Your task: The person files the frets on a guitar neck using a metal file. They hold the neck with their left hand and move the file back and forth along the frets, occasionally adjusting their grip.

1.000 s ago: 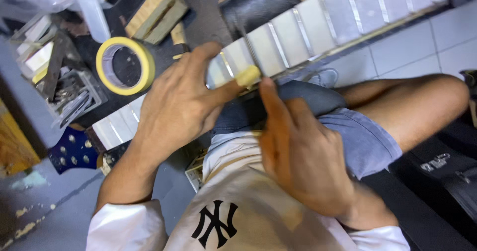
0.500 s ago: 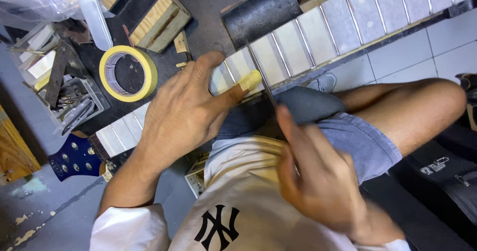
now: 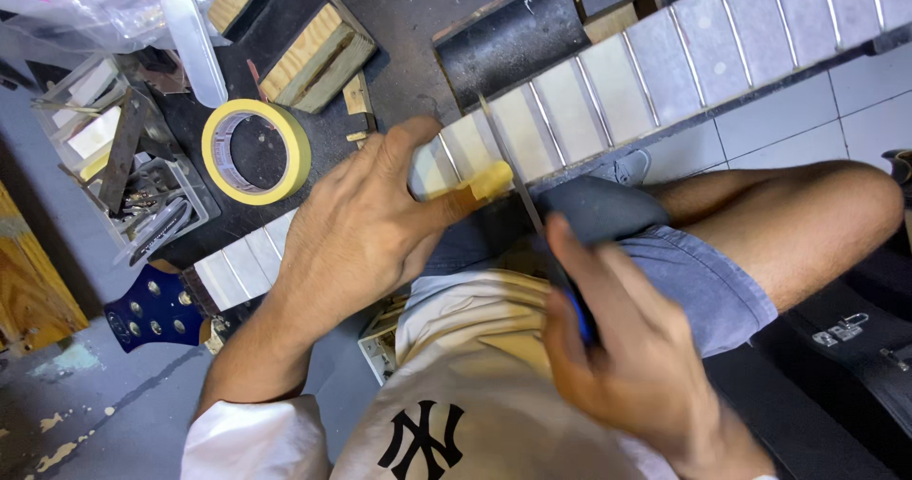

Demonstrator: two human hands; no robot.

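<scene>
A guitar neck (image 3: 665,81) with masked frets lies across my lap, its blue headstock (image 3: 152,311) at the lower left. My left hand (image 3: 366,228) presses down on the neck, the thumb wrapped in yellow tape and resting at one fret. My right hand (image 3: 627,357) grips the blue handle of a thin metal file (image 3: 508,171), whose blade lies across a fret just beside the left thumb.
A roll of yellow masking tape (image 3: 256,150) lies on the dark bench beside wooden blocks (image 3: 318,53). A clear tray of small tools (image 3: 123,171) sits at the left. A black block (image 3: 508,38) supports the neck. White floor tiles show at the right.
My right hand has drawn back toward my body along the file's line, exposing more of the blade. The left hand stays pressed on the neck.
</scene>
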